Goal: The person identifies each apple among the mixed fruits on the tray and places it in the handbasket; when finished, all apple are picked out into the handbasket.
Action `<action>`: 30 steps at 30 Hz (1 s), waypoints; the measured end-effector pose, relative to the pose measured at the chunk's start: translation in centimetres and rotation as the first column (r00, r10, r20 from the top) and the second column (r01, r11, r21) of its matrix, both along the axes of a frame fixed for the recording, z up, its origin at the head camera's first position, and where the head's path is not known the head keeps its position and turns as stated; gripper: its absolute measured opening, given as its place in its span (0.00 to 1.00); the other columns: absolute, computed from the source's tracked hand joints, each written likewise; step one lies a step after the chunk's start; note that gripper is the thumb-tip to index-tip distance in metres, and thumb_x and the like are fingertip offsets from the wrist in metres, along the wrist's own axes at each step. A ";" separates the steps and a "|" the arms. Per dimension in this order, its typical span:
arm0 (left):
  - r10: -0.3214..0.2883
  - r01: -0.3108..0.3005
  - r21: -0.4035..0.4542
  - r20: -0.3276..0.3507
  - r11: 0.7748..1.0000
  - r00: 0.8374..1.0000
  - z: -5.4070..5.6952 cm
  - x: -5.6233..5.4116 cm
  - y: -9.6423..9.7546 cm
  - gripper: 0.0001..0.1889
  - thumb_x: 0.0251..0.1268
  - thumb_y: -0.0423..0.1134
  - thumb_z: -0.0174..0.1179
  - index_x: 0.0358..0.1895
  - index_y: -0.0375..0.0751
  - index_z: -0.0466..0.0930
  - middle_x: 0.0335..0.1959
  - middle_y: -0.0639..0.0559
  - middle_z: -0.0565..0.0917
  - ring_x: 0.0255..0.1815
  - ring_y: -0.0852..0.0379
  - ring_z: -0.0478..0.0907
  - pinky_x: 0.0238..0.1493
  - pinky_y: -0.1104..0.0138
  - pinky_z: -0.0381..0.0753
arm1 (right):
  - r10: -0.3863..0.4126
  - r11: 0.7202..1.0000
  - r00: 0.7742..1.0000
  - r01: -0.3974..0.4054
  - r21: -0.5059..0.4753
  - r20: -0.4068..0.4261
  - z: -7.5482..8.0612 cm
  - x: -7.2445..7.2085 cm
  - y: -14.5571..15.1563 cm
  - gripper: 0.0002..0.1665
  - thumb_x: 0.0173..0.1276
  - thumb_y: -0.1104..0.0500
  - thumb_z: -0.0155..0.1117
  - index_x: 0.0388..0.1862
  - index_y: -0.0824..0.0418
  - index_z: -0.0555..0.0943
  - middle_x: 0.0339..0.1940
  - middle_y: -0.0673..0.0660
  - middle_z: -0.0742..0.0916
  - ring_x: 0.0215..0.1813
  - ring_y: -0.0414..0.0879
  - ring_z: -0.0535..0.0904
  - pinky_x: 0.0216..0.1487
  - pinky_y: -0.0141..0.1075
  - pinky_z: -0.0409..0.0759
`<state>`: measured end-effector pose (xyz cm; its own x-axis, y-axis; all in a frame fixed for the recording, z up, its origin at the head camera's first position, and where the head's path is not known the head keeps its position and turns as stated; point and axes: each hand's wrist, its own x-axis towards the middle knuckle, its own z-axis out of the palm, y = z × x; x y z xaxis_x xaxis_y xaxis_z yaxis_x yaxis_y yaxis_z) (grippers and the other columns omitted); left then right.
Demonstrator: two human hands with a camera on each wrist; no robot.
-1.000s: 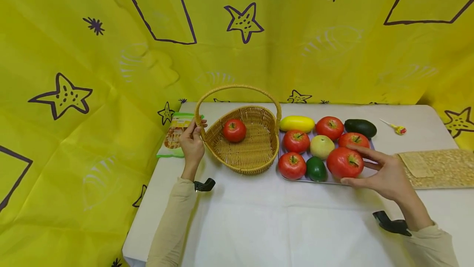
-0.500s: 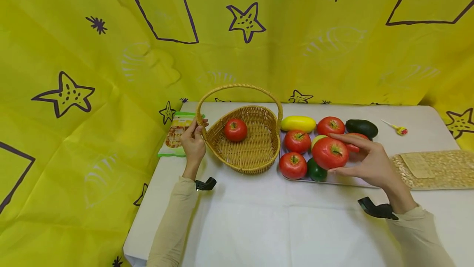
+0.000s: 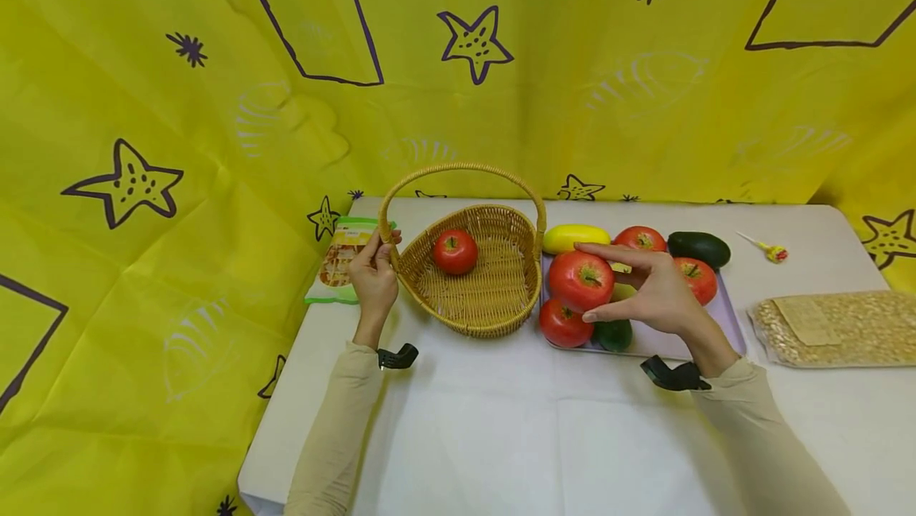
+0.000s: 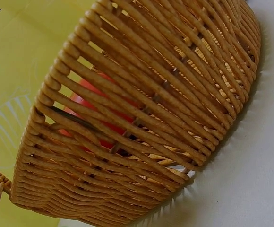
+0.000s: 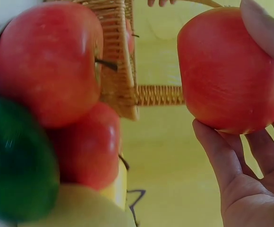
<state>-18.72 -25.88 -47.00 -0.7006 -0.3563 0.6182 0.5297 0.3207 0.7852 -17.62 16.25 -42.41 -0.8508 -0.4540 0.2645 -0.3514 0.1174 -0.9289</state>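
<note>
My left hand (image 3: pixel 375 271) grips the left side of the handle of a wicker basket (image 3: pixel 494 293), which stands on the white table. Inside the basket, toward its left, lies one red apple (image 3: pixel 455 252); the left wrist view shows it through the woven wall. With thumb and fingers my right hand (image 3: pixel 658 287) holds another red apple (image 3: pixel 581 281) above the left part of a pale purple tray (image 3: pixel 731 317). In the right wrist view the held apple (image 5: pixel 231 71) hangs apart from the tray's fruit. It hides part of that fruit in the head view.
On the tray sit several red apples (image 3: pixel 565 323), a yellow oblong fruit (image 3: pixel 576 238), a pale round fruit (image 3: pixel 624 290) and dark green fruits (image 3: pixel 698 247). A lollipop (image 3: pixel 773 252) and a bag of grain (image 3: pixel 844 329) lie to the right. Left of the basket is a snack packet (image 3: pixel 336 261).
My right hand has lifted the apple from the tray's front right and carried it left toward the basket. My left hand has stayed at the handle.
</note>
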 end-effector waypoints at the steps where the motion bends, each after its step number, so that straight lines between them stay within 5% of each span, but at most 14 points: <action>1: -0.001 0.001 0.001 -0.001 1.000 1.000 0.0 0.1 0.0 0.18 0.79 0.22 0.53 0.66 0.22 0.80 0.48 0.24 0.88 0.51 0.26 0.87 0.61 0.72 0.84 | 0.009 1.000 1.000 -0.009 0.001 0.007 0.0 -0.1 -0.3 0.52 0.42 0.75 0.88 0.71 0.65 0.81 0.62 0.45 0.86 0.58 0.35 0.87 0.58 0.29 0.86; 12: -0.005 0.004 -0.024 -0.011 1.000 1.000 0.0 0.1 -0.1 0.18 0.79 0.23 0.53 0.66 0.19 0.78 0.49 0.25 0.89 0.51 0.26 0.86 0.62 0.72 0.84 | 0.029 0.998 0.997 -0.032 0.050 0.071 0.3 -1.4 -2.8 0.52 0.45 0.68 0.91 0.73 0.55 0.82 0.63 0.47 0.89 0.54 0.40 0.90 0.53 0.34 0.90; 21: 0.000 0.000 -0.014 -0.002 1.000 1.000 0.0 0.2 -0.1 0.18 0.79 0.23 0.53 0.66 0.22 0.79 0.48 0.25 0.89 0.51 0.26 0.87 0.62 0.72 0.84 | 0.108 0.994 0.984 -0.103 -0.045 0.143 0.5 -2.2 -4.8 0.53 0.44 0.70 0.90 0.74 0.59 0.80 0.66 0.54 0.87 0.57 0.45 0.91 0.55 0.38 0.90; 30: 0.007 -0.007 -0.016 0.008 1.000 1.000 -0.1 0.1 -0.2 0.18 0.78 0.21 0.53 0.65 0.24 0.80 0.48 0.27 0.89 0.50 0.29 0.88 0.61 0.71 0.85 | 0.132 0.990 0.986 -0.127 -0.053 0.103 0.4 -2.8 -7.1 0.51 0.44 0.69 0.90 0.72 0.57 0.82 0.67 0.56 0.87 0.62 0.43 0.87 0.60 0.37 0.88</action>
